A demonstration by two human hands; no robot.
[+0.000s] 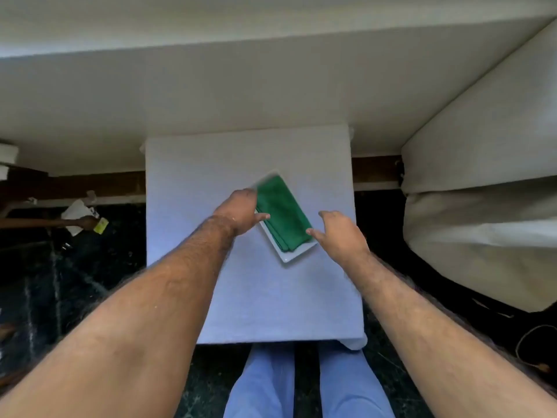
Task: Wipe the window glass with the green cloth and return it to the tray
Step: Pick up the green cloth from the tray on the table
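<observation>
**Cloth on tray, hands flanking**

We note the folded green cloth (283,214) lying in the white tray (297,254), long axis diagonal. Our left hand (241,211) touches its near-left edge, thumb extended; right hand (339,233), fingers loosely spread, brushes the right corner.

A folded green cloth (283,214) lay on a white rectangular tray (297,254), set askew on a small table covered with a white tablecloth (211,164). The left hand (239,209) rested at the cloth's left edge, its thumb touching the fabric. The right hand (339,233) was at the cloth's right edge, fingers spread, thumb tip at the fabric. Neither hand gripped it. Light blue trousers (265,384) showed below the table, over a dark marbled floor (75,282).
</observation>
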